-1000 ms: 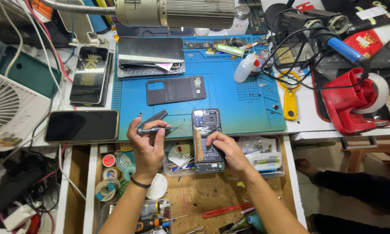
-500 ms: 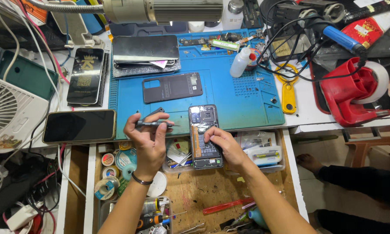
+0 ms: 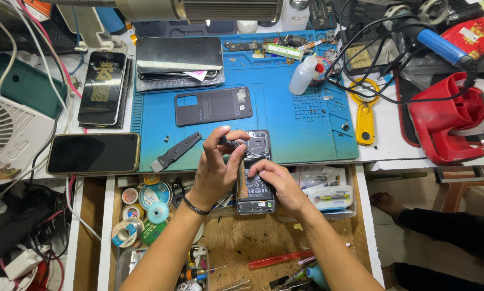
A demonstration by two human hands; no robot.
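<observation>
Left hand [image 3: 216, 164] pinching a small tool [image 3: 230, 143] over the opened phone [image 3: 255, 171], long axis pointing away.

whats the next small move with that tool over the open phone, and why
Probably lower the tool tip onto the upper part of the opened phone and work there. The left hand pinches a thin dark screwdriver-like tool angled toward the phone's top end, while the right hand braces the phone at its battery. The back cover already lies apart on the blue mat. Whether the tip touches cannot be told.
</observation>
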